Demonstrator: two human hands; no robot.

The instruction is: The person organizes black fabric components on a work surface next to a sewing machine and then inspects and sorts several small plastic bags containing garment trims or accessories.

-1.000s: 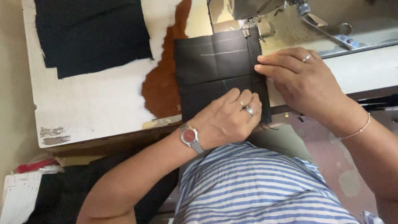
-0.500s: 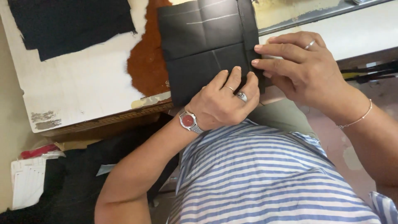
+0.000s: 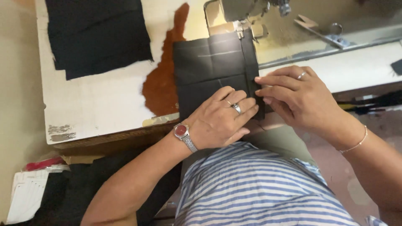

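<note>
Black fabric piece under left hand, right hand.

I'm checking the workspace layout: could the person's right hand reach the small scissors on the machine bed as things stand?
Probably yes: the scissors lie in the open beyond the right hand, with nothing between them.

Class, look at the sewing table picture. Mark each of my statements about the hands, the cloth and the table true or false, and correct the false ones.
1. Both hands rest on the black fabric piece. True.
2. The left hand wears no ring. False: a ring shows on one finger.
3. A wristwatch sits on the left wrist. True.
4. The right hand holds scissors. False: it presses the fabric's right edge.
5. A second dark cloth lies at the table's left. True.
</note>
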